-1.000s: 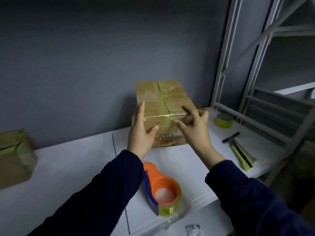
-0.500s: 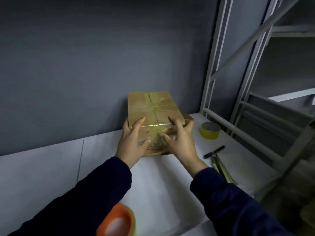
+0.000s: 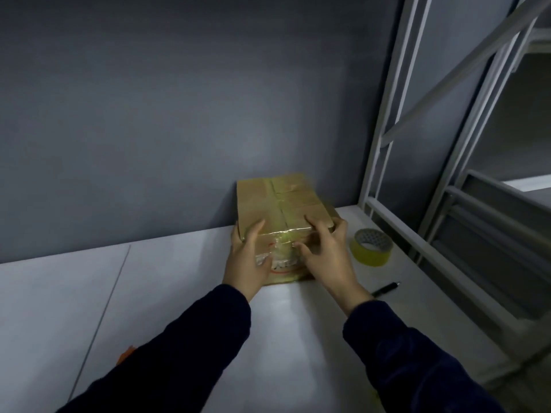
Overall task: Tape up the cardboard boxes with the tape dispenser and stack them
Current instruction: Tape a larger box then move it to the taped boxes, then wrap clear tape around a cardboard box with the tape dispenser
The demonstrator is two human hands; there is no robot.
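The grey wall fills the upper view, with a white metal rack standing at the right end of the white table. The cardboard box now sits flat on the table at its back edge, its far end at or against the wall; contact there cannot be confirmed. A second ago the box was held up and tilted nearer the person, so it has been pushed back and set down. Tape strips cross its top along and across the seam, and glossy tape wraps over the near edge. The left hand grips the near left corner, thumb raised against the top edge and fingers curved round the side. The right hand grips the near right corner, fingers spread over the top and side, thumb on the front face. Both hands are in firm contact with the box. A yellow tape roll lies just beside the box on the right, and a black pen lies nearer the person. The tape dispenser, in full view a second ago, now shows only as an orange sliver behind the left sleeve. Judgement: this box appears sealed and is being placed as the base of a stack; release and taping of another box remain.
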